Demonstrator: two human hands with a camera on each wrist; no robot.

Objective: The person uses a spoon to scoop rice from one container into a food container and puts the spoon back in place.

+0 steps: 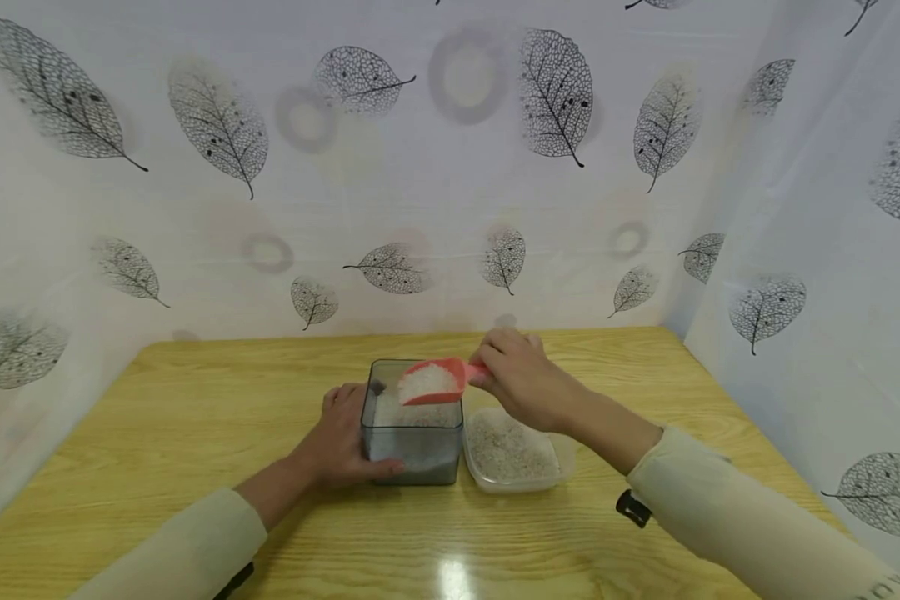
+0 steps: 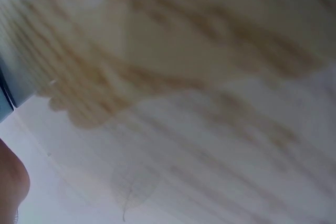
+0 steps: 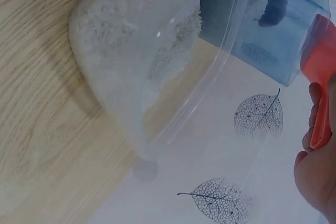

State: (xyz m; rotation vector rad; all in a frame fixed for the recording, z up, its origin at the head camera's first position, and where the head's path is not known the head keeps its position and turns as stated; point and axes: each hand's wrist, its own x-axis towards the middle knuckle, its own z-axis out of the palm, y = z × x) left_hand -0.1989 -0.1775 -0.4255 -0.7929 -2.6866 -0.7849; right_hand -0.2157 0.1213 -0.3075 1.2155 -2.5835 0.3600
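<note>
In the head view my right hand [image 1: 525,383] grips the handle of a red scoop [image 1: 457,390], heaped with white rice [image 1: 426,382]. The scoop is held nearly level over the open top of a clear grey square canister [image 1: 412,457], which has rice inside. My left hand [image 1: 345,442] holds the canister's left side, its thumb across the front. Right beside the canister stands a clear plastic tub [image 1: 521,485] of rice. The right wrist view shows the tub [image 3: 152,129] up close, the bluish canister [image 3: 283,45] behind it and the red scoop [image 3: 321,59] in my fingers.
Everything stands on a wood-grain table [image 1: 195,400]. A white curtain [image 1: 435,183] printed with dark leaves hangs behind the table and along its sides. The left wrist view is mostly blurred, with a canister edge [image 2: 6,95] at its left.
</note>
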